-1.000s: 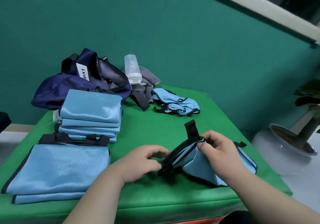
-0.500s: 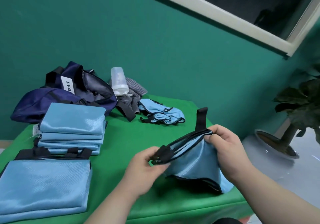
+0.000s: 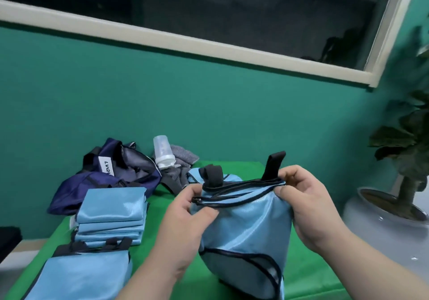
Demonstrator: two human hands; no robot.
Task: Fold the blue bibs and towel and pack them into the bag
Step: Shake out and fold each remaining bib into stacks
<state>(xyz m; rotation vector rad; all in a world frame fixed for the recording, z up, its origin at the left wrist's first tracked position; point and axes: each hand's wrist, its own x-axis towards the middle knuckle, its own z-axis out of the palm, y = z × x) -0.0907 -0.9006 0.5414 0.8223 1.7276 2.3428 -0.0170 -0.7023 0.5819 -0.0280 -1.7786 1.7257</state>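
Blue bib (image 3: 246,230) held up over the worktop (image 3: 308,276) — the other pieces and the bag (image 3: 111,179) lie at the left and rear.

The blue bib is light blue, shiny fabric with dark edge binding and black straps, one strap standing upright at its top right corner. It is gathered along its top edge, which the left hand (image 3: 183,225) and right hand (image 3: 306,207) pinch at either end; the body hangs down. A folded stack (image 3: 111,216) of the same blue fabric lies left of it. A flat folded piece (image 3: 81,276) with black straps lies at the near left. A crumpled bib (image 3: 233,178) lies behind the held one. The bag — navy, open, white label — slumps at the rear left.
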